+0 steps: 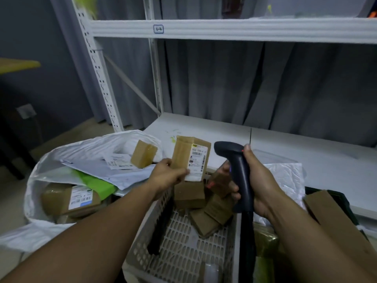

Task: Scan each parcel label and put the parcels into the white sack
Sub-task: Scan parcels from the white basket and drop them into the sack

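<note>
From the head view, we take the grey slotted crate (142, 231) under our forearms as our mark. Its near-left wall runs up between our arms, and its slotted floor shows bare on the near side. Left of the crate the white sack (51, 160) gapes open, its rim standing about level with the crate's edge, with nothing between that mouth and our left hand (167, 176). Beyond the crate the white shelf board (316, 148) stretches back to a grey curtain, and a shelf beam (224, 30) crosses high above the crate. Right of the crate a white mailer (285, 174) and a flat cardboard piece (336, 217) crowd the edge. Over the crate's far end our left hand pinches the lower edge of a brown parcel (183, 156), thumb on the bottom of its label (197, 162), holding it nearly upright. Just right of it our right hand (259, 180) wraps the handle of the black scanner (236, 172), thumb lying up its back, head turned toward the label. The parcel is a flat brown packet and its white label carries barcodes. More brown parcels (189, 194) lie heaped in the crate's far end, below the held one. The sack holds a small brown box (143, 154), a green mailer (95, 184) and a labelled brown packet (67, 199).
</note>
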